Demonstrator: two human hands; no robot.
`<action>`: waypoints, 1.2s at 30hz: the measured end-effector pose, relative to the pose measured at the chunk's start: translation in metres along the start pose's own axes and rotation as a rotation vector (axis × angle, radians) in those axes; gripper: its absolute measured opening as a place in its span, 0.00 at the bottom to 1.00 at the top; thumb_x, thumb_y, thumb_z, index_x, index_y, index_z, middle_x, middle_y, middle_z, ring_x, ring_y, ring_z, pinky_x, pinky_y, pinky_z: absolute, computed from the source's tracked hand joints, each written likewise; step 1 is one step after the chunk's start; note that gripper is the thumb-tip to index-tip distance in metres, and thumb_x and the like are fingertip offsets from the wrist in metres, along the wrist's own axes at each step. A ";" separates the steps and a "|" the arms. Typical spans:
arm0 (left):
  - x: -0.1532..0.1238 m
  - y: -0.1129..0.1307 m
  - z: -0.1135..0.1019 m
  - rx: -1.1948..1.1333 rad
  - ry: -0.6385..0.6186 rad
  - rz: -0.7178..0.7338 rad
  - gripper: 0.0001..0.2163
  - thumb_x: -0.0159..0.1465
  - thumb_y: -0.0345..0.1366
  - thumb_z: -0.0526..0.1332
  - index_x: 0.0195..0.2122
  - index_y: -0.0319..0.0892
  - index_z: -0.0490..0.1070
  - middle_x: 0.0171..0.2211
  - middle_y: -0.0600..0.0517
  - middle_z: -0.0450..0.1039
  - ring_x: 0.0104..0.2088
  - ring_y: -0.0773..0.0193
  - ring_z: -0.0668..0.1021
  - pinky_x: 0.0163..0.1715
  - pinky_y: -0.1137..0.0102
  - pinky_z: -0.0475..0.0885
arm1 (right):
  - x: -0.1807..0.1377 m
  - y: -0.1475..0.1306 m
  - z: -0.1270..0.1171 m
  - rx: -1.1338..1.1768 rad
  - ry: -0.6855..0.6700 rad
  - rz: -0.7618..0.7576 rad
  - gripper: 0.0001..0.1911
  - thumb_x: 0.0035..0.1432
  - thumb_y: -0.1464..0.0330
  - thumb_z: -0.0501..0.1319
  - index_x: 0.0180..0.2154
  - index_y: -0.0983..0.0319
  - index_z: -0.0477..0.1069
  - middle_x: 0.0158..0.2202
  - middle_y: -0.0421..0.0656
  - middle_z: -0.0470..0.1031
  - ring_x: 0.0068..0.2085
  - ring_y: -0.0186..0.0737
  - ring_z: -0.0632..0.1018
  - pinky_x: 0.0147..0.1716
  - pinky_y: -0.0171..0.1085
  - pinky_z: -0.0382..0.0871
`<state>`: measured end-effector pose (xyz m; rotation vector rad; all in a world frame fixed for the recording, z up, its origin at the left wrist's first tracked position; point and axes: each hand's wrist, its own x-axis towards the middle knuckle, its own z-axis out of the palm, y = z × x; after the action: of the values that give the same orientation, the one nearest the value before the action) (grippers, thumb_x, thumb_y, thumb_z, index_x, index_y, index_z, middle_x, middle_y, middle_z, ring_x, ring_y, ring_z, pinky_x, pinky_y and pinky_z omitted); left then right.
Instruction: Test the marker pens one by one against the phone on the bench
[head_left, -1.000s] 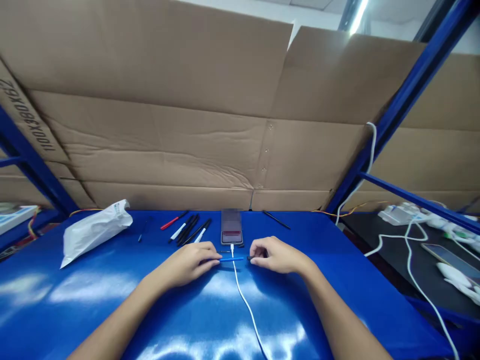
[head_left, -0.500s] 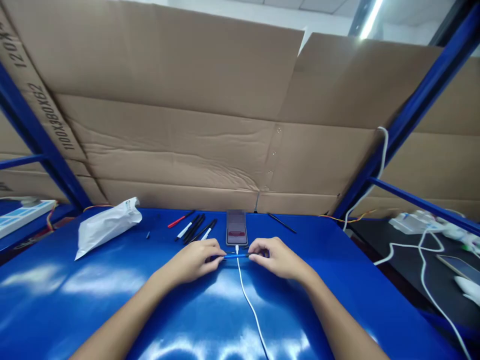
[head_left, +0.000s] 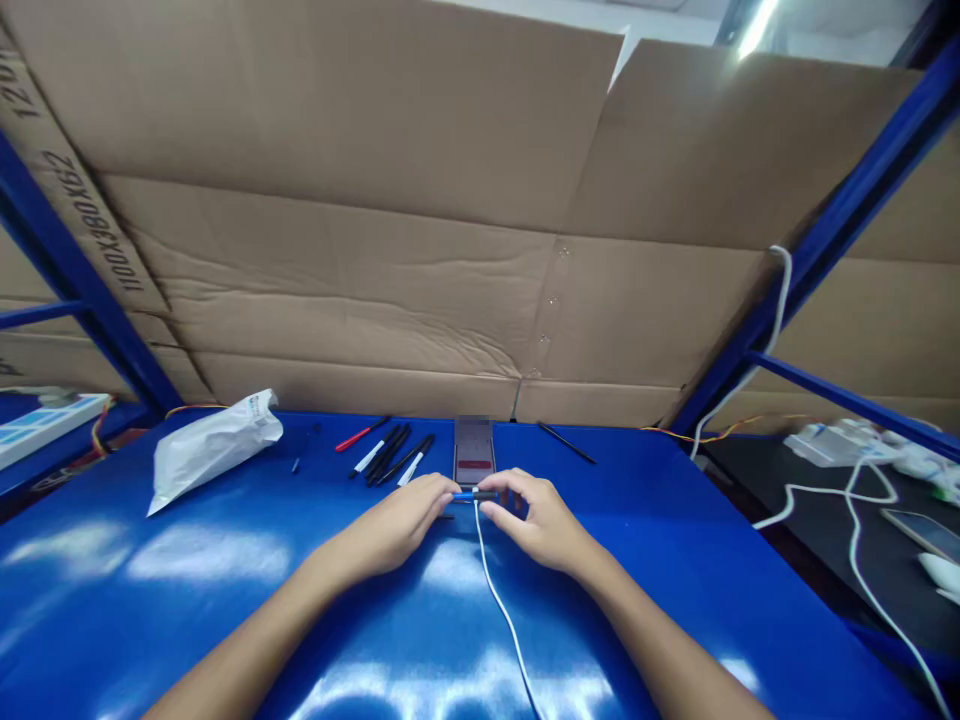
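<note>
My left hand [head_left: 394,528] and my right hand [head_left: 532,522] meet at the middle of a blue worktop [head_left: 225,600]. Their fingertips pinch a slim blue pen [head_left: 465,496] at its two ends, and my right fingers hold a black cap or end piece [head_left: 487,496]. Behind the pen, a smartphone [head_left: 474,452] leans upright. A white charging cable [head_left: 495,600] runs from its base toward me, passing beneath the pen. Left of the phone lie several black pens [head_left: 390,453], a red pen [head_left: 362,433] and white-labelled markers.
A white plastic bag [head_left: 214,448] lies at the worktop's far left, and a black pen [head_left: 566,442] lies right of the phone. Cardboard sheets [head_left: 360,280] line the blue steel rack behind. On a lower dark surface at right are white cables and a power strip [head_left: 825,447].
Both hands have drawn together and moved toward the phone. The black piece, apart from the blue pen one second ago, now meets its end. The view has shifted slightly.
</note>
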<state>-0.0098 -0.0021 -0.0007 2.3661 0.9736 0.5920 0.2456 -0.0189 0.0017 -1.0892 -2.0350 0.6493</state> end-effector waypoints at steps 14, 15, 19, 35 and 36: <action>0.000 -0.020 -0.010 0.189 -0.056 -0.050 0.09 0.70 0.40 0.62 0.47 0.45 0.77 0.44 0.48 0.80 0.45 0.53 0.80 0.45 0.66 0.71 | 0.003 0.004 -0.010 -0.066 0.206 -0.008 0.10 0.70 0.64 0.58 0.44 0.58 0.78 0.40 0.45 0.79 0.39 0.43 0.75 0.37 0.40 0.67; 0.000 -0.020 -0.008 0.207 -0.067 -0.049 0.09 0.69 0.39 0.62 0.46 0.45 0.78 0.44 0.48 0.80 0.45 0.53 0.80 0.46 0.66 0.71 | 0.003 0.005 -0.009 -0.070 0.200 -0.010 0.10 0.70 0.64 0.58 0.44 0.58 0.78 0.40 0.45 0.79 0.39 0.43 0.75 0.36 0.39 0.67; 0.002 -0.022 -0.003 0.234 -0.084 -0.057 0.07 0.69 0.37 0.62 0.44 0.44 0.79 0.41 0.48 0.80 0.42 0.55 0.81 0.44 0.67 0.71 | 0.004 0.005 -0.009 -0.076 0.188 -0.029 0.09 0.71 0.65 0.58 0.44 0.57 0.78 0.40 0.44 0.79 0.39 0.43 0.75 0.38 0.40 0.67; 0.009 0.004 0.004 -0.176 0.148 -0.077 0.16 0.72 0.49 0.58 0.40 0.41 0.78 0.33 0.52 0.75 0.32 0.62 0.73 0.33 0.70 0.64 | 0.003 -0.004 0.030 0.516 0.088 0.121 0.11 0.63 0.59 0.67 0.37 0.60 0.74 0.37 0.43 0.81 0.39 0.41 0.80 0.41 0.39 0.71; 0.009 0.006 0.004 -0.194 0.152 -0.081 0.16 0.72 0.49 0.58 0.39 0.41 0.78 0.33 0.52 0.75 0.32 0.62 0.73 0.33 0.70 0.64 | 0.003 -0.004 0.033 0.599 0.085 0.145 0.13 0.62 0.57 0.68 0.36 0.59 0.72 0.37 0.43 0.81 0.39 0.41 0.80 0.41 0.39 0.71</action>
<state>0.0014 -0.0001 0.0014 2.1259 1.0230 0.8066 0.2167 -0.0213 -0.0140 -0.8824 -1.5406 1.1719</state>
